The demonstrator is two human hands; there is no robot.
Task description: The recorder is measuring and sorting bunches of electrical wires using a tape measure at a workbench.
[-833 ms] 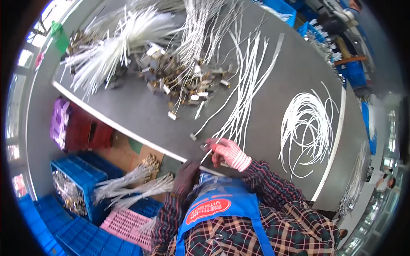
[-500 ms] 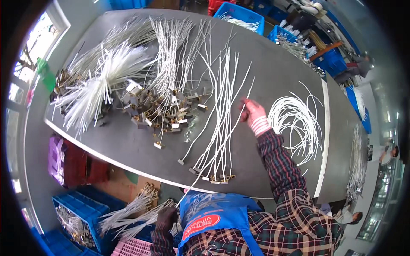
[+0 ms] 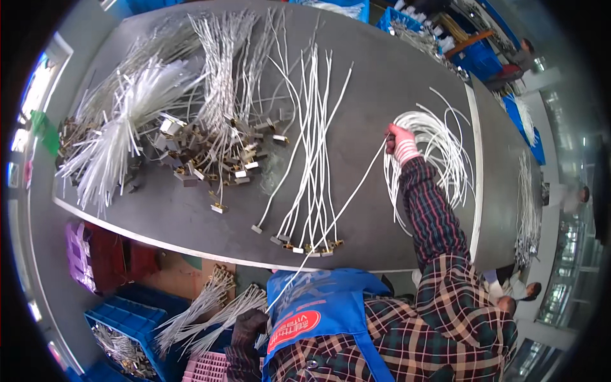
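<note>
One long white wire (image 3: 356, 190) runs in a straight diagonal over the table's front edge. My right hand (image 3: 402, 143), in a pinkish striped glove, is closed on its upper end beside the loose coil of white tubing or wire (image 3: 439, 121). My left hand (image 3: 250, 323), dark-gloved and low by the blue apron (image 3: 318, 305), is closed around the lower end; that end is hidden in the fingers. Under the stretched wire lies a bunch of white wires (image 3: 313, 146) with small metal-and-grey connectors (image 3: 312, 248) at their near ends.
Left on the dark table (image 3: 363, 242) are a heap of connector-ended wires (image 3: 216, 153) and a bundle of clear-white tubes (image 3: 121, 140). Below the edge stand a blue crate (image 3: 121, 312), a pink basket (image 3: 205, 367) and more wires (image 3: 191, 318). Other people are at the far right.
My right hand has moved right to the coil, still gripping the wire, which now slants further right. My left hand stays low by the apron. The whole view has shifted slightly.
</note>
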